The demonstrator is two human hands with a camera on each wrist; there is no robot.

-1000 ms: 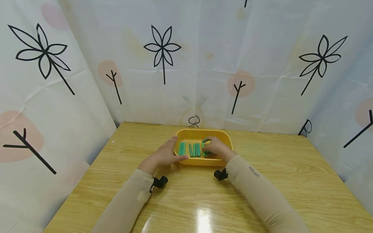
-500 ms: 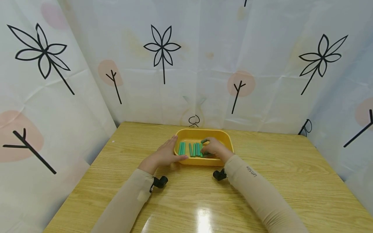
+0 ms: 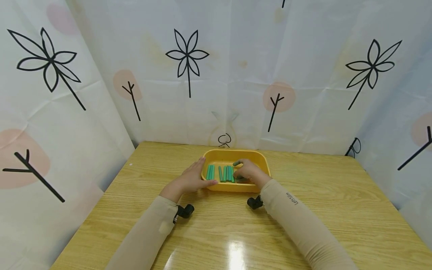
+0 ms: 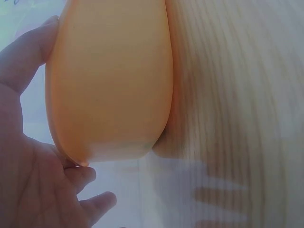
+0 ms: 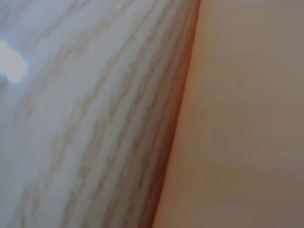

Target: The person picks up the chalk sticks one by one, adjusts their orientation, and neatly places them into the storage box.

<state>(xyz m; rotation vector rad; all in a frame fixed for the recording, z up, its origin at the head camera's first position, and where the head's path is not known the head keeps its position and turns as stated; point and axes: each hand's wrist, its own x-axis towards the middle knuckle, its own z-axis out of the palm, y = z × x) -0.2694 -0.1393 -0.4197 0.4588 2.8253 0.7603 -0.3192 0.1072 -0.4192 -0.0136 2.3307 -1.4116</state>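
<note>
A yellow plastic tray (image 3: 233,187) sits at the back of the table, its left end held by my left hand (image 3: 189,180). The thumb lies over the near rim and the fingers stretch along the left end; the left wrist view shows them against the tray wall (image 4: 114,80). Inside are slim green sticks (image 3: 210,172), one small group at the left and several more near the middle. My right hand (image 3: 249,170) reaches in, its bent fingers at the rightmost green stick (image 3: 233,179), partly covering it. Dark green shows at the fingertips; I cannot tell whether it is another stick.
The wood-grain table (image 3: 209,232) extends on all sides of the tray. A white curtain (image 3: 222,93) with drawn flowers hangs close behind. Only the tray's outer wall (image 5: 237,118) and the table show in the right wrist view.
The right hand has shifted slightly left, and the rightmost green stick now lies beside the middle row. The left hand and tray have stayed put.
</note>
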